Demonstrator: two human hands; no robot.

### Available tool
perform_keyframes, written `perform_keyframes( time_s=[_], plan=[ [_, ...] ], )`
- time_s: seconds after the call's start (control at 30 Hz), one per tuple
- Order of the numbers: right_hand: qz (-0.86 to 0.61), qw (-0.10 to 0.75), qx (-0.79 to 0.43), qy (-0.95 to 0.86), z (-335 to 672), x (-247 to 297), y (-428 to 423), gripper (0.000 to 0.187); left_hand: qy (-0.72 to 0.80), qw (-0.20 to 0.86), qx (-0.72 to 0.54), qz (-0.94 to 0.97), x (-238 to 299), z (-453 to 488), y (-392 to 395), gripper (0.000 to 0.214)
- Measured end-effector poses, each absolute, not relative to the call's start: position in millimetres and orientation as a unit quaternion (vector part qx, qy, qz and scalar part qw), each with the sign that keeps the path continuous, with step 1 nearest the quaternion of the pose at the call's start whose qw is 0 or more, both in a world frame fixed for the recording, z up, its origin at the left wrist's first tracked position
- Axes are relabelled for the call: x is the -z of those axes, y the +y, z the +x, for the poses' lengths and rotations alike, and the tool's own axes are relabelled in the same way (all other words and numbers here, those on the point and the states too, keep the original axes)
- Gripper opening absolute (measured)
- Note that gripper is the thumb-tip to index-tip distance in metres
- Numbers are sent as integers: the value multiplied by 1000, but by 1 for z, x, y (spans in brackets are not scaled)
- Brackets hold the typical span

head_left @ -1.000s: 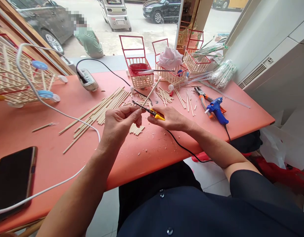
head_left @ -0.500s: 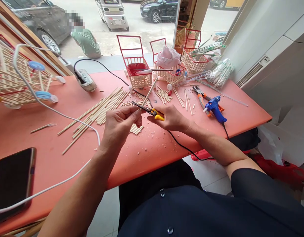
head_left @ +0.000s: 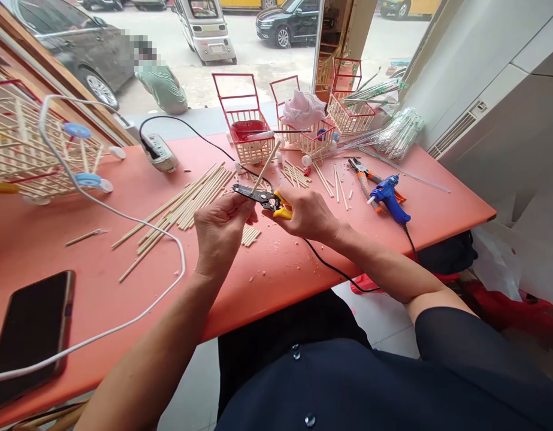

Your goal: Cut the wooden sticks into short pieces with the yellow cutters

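My right hand [head_left: 310, 212] is wrapped round the yellow handles of a wire stripper [head_left: 269, 200], whose black jaws point left. Pinched in my left hand [head_left: 222, 230] is the lower end of a thin wooden stick [head_left: 265, 167]; the stick slants up and away past the jaws. The fingers of my left hand lie right at the jaws and partly hide where the tool meets the stick. Under and beyond my hands are short cut sticks [head_left: 250, 236] and crumbs of wood. A bundle of longer wooden sticks [head_left: 193, 197] lies left of them on the pink table [head_left: 231, 305].
Small stick-built carts [head_left: 253, 146] stand along the back, another cart [head_left: 33, 143] at the left. A blue glue gun [head_left: 390, 197] and orange-handled pliers [head_left: 359, 170] lie at right. A phone [head_left: 31, 332] and a white cable [head_left: 141, 317] are at left. Outside, a person [head_left: 162, 87] sits.
The wire stripper has turned a little so its face shows more, and its handles look further apart. My left hand still pinches the stick. The whole view has shifted slightly.
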State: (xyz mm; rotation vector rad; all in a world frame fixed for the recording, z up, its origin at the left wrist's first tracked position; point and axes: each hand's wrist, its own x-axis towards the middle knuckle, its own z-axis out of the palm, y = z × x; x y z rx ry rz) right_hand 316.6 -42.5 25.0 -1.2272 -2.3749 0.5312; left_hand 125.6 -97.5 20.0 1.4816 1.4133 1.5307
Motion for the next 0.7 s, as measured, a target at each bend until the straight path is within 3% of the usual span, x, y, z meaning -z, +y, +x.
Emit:
perform_keyframes(
  time_s=[0.4,0.7],
  plan=[
    [-364,128,-381,-840,329,-34,-28,55,549,281,-533,580,-22,127,-99,25],
    [-345,123,-392,-844,330,-34,-26,66,541,319,-539,562,-23,127,-99,20]
  ],
)
